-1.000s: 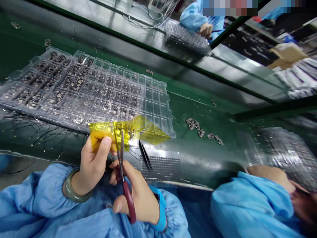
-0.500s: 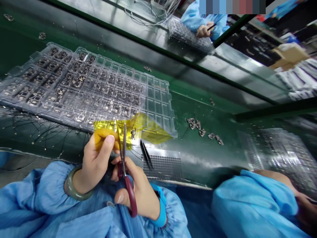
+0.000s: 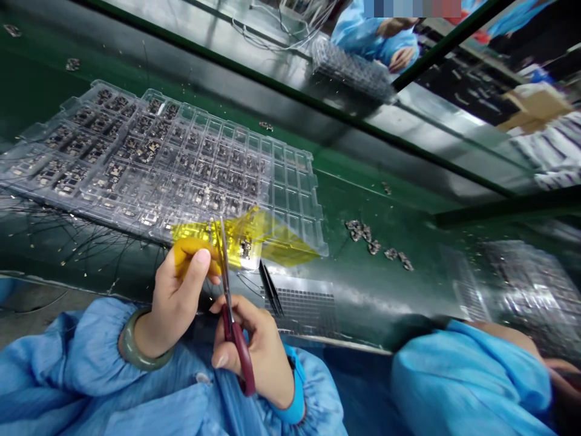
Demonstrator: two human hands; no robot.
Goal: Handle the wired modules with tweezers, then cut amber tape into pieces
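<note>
My left hand [image 3: 179, 293] pinches one end of a strip of clear yellow film [image 3: 236, 242] that carries small dark parts. My right hand [image 3: 256, 348] grips red-handled scissors [image 3: 231, 306]; their blades point up across the film just right of my left thumb and look closed. The film hangs over the near edge of a clear plastic tray [image 3: 290, 200] whose pockets hold several small circuit parts. Black tweezers [image 3: 271, 287] lie on the green belt just right of the scissors.
A gridded metal plate [image 3: 304, 306] lies by the tweezers. Loose small parts [image 3: 376, 245] are scattered on the green belt [image 3: 372, 200]. A co-worker's blue sleeve [image 3: 472, 375] is at my right beside a blurred tray [image 3: 531, 290]. Another person's hands [image 3: 399, 57] work beyond the rail.
The scissors' blades have closed and slid further up across the yellow film. My left hand keeps its pinch. The person beyond the rail has moved their hands.
</note>
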